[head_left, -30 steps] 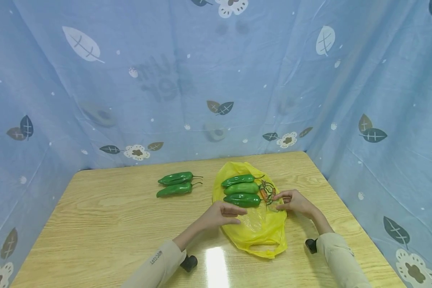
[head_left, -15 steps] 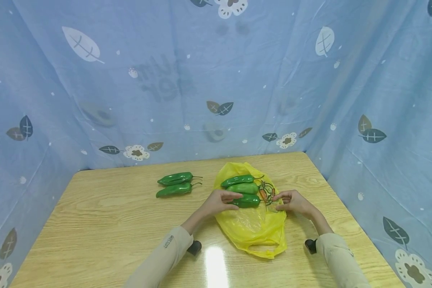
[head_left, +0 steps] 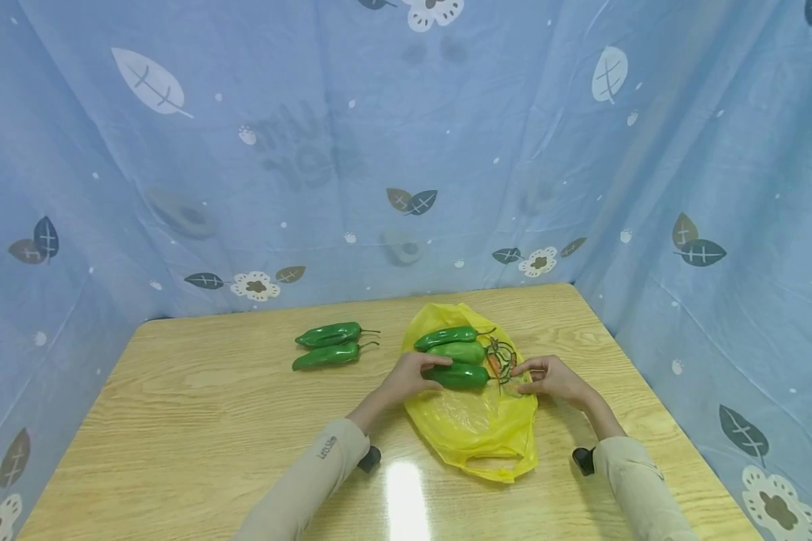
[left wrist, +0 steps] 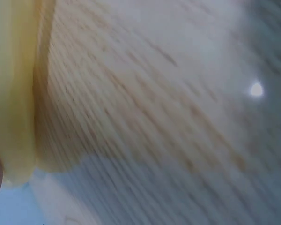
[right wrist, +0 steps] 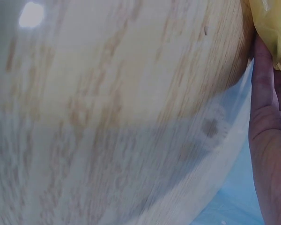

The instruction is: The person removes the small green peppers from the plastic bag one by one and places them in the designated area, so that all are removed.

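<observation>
In the head view, my left hand [head_left: 408, 377] has thumb and fingers around the left tip of the nearest green pepper [head_left: 465, 376], a long glossy one. Two more green peppers [head_left: 457, 352] lie just behind it on a spread yellow plastic bag [head_left: 487, 443]. My right hand [head_left: 556, 379] holds the bag's right edge, fingertips close to a cluster of small orange-red chilies [head_left: 503, 361] with green stems. The right wrist view shows its fingers [right wrist: 263, 79] against the yellow film [right wrist: 271, 23]. The left wrist view catches only a fingertip beside the bag [left wrist: 11, 93].
Left of the bag, two long green peppers [head_left: 326, 356] lie side by side on the wooden table [head_left: 210, 421]. A blue patterned cloth [head_left: 352, 150] surrounds the table at the back and sides. The bag's handle loop points toward me.
My left hand has moved forward from over the bag's near part to the nearest pepper's tip, its thumb and fingers now around it. The right hand has stayed in place.
</observation>
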Available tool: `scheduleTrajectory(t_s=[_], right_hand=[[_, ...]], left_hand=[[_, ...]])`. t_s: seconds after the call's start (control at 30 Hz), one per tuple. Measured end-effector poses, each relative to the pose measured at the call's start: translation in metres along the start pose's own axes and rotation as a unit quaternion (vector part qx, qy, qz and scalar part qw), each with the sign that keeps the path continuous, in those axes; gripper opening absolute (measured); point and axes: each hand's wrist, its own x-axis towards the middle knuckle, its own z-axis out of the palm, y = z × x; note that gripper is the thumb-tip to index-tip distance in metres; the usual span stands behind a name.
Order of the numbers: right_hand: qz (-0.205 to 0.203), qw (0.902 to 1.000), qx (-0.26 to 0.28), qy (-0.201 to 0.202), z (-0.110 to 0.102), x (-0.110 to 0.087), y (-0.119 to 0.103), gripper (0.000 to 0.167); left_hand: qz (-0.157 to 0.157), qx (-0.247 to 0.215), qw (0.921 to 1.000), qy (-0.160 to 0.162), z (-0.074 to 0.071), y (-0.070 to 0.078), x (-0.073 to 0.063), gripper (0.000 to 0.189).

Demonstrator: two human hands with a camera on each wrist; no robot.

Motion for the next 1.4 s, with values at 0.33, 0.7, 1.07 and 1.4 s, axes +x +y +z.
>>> scheduleTrajectory(t_s=[0.33, 0.7, 1.07, 1.4], right_hand=[[-0.001, 1.0000, -0.003, 0.006, 0.001, 0.000, 0.000, 0.032], [-0.006, 1.0000, 0.000, 0.004, 0.001, 0.000, 0.001, 0.033], [-0.006, 0.9999, -0.008, 0.006, 0.001, 0.000, 0.002, 0.035], [-0.004, 0.9999, -0.013, 0.008, 0.002, -0.001, -0.002, 0.035]], left_hand=[[-0.027, 0.048, 0.9981, 0.026, -0.001, 0.002, 0.004, 0.047], [-0.008, 0.095, 0.9954, -0.009, 0.006, -0.003, 0.008, 0.051], [-0.018, 0.085, 0.9961, -0.014, -0.005, 0.009, 0.002, 0.048], [0.002, 0.061, 0.9975, 0.035, -0.015, 0.034, -0.026, 0.047]])
